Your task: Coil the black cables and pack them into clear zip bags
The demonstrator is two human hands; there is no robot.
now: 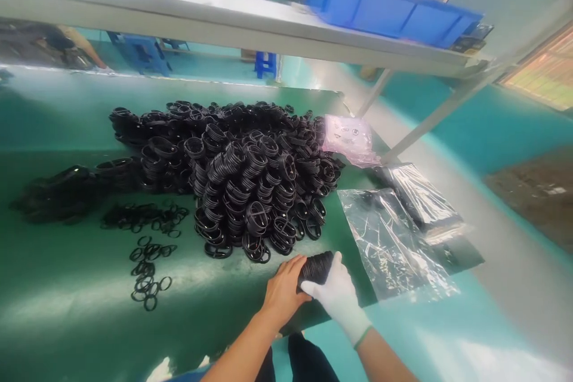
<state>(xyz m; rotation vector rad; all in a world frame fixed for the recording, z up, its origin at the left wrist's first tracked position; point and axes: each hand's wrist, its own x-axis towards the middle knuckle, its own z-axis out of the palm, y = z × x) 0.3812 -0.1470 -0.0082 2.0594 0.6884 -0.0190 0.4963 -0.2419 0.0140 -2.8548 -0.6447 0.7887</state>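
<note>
Near the table's front edge, a stack of black coiled cables [316, 268] is held between both hands. My left hand [285, 291], bare, wraps round its left end. My right hand [338, 292], in a white glove with a green cuff, grips the right end. Just beyond them rises a large heap of black coiled cables [242, 179]. Small black rings [150, 274] lie loose to the left, with a denser cluster of them [143, 216] behind.
Clear plastic bags [394, 245] lie at the table's right side, near a pink bag [351, 137] and a black wrapped bundle [421, 197]. A shelf beam [201, 27] crosses above, bearing a blue bin [389, 9]. Another person's arm [83, 45] shows at upper left.
</note>
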